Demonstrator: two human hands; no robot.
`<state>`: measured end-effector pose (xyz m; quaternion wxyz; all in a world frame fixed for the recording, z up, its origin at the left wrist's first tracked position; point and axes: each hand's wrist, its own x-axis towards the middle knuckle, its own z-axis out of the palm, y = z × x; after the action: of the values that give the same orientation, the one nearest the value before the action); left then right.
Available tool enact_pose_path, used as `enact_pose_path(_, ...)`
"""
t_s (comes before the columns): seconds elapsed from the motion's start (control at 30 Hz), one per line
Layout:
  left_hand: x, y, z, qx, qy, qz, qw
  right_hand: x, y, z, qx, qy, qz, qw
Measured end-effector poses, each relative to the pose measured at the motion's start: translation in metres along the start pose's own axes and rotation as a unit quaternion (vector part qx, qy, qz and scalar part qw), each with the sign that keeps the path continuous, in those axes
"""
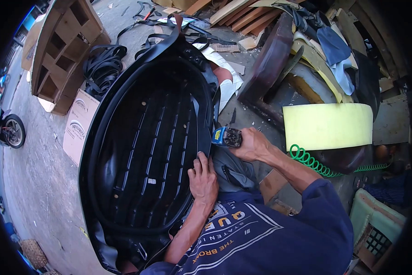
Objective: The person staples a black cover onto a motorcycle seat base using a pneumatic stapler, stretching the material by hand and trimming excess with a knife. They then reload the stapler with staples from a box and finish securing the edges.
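A large black plastic motorcycle seat base lies hollow side up across my lap, ribs showing inside and black cover material wrapped around its rim. My right hand is wrapped around a staple gun with a blue and yellow label; its nose is at the right rim of the base. Just below it, my left hand has its fingers bent over the same rim, pinching a black strip that runs along the inner edge. The left fingertips partly hide the strip's lower end.
A green coiled hose trails right beside a pale yellow foam block. At the left stand a wooden frame, a heap of black straps and a cardboard box. Wood pieces and scraps lie at the back.
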<state>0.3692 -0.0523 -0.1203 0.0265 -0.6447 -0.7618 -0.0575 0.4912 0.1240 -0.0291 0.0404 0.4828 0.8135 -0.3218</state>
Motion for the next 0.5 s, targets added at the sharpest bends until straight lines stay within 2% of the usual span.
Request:
enact_pose_path(0.03, -0.001, 0.0, 0.0, 0.004, -0.002, 0.005, 1.0, 0.001, -0.007, -0.004, -0.053, -0.018, 0.016, 0.998)
enact_pose_path(0.17, 0.0, 0.001, 0.004, 0.009, 0.005, 0.011, 1.0, 0.001, -0.028, -0.015, -0.079, -0.043, 0.04, 0.995)
enact_pose_path(0.3, -0.004, 0.001, 0.002, 0.0, 0.003, 0.012, 1.0, -0.006, -0.006, 0.004, -0.065, -0.015, 0.043, 0.997)
enact_pose_path(0.4, 0.001, -0.001, -0.002, -0.01, 0.021, 0.009, 1.0, -0.007, 0.013, -0.001, -0.002, -0.006, 0.061, 0.998)
enact_pose_path(0.47, 0.003, 0.0, -0.003, -0.023, 0.025, 0.001, 0.999, -0.018, 0.013, 0.0, 0.101, 0.055, 0.007, 0.993)
enact_pose_path(0.5, 0.0, -0.001, -0.003, -0.019, 0.015, 0.005, 1.0, -0.022, 0.013, 0.0, 0.061, 0.033, 0.061, 0.996)
